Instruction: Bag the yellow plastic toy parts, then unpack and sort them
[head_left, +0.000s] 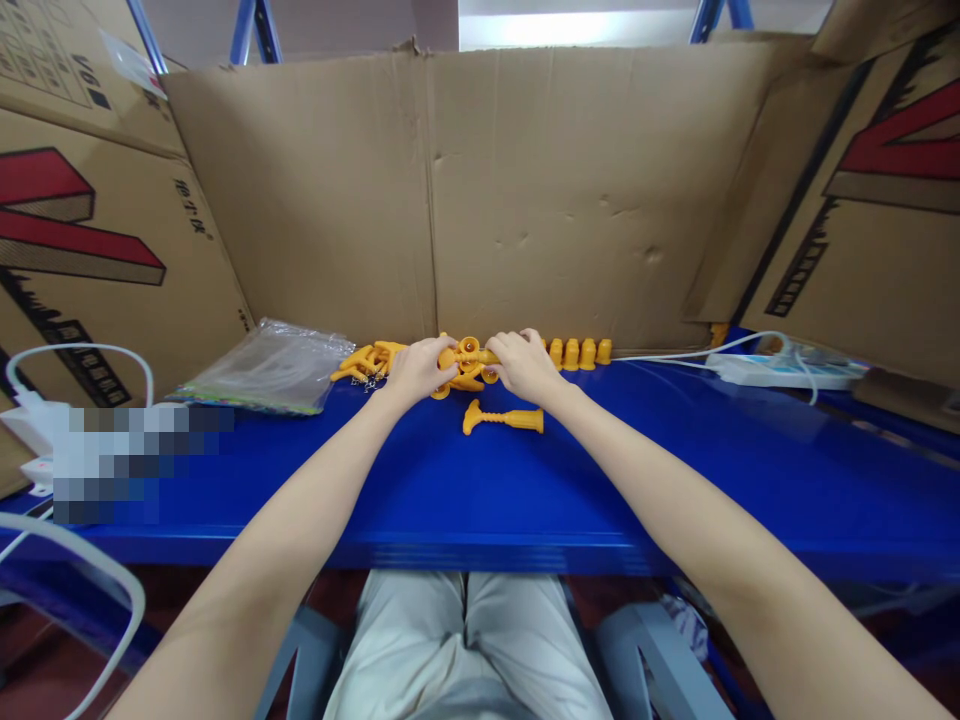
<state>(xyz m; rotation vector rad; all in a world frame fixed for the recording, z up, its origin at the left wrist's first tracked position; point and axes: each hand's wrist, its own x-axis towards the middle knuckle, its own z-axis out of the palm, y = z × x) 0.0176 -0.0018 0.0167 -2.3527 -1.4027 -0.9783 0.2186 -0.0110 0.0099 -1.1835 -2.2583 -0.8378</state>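
Observation:
Both my arms reach forward over a blue table point(465, 500). My left hand point(420, 368) and my right hand point(523, 364) are closed on an orange plastic part point(472, 355) held between them, over a small pile of orange parts point(375, 358) at the table's back edge. One assembled orange piece point(502, 419) with a ribbed stem lies flat just in front of my hands. A row of small orange caps point(580, 352) stands upright to the right of my right hand, against the cardboard.
A cardboard wall point(525, 190) closes off the back and sides. A stack of clear plastic bags point(270, 368) lies at the left. A white power strip point(780, 370) with cables sits at the right. White cables and a charger point(30, 410) are at the far left.

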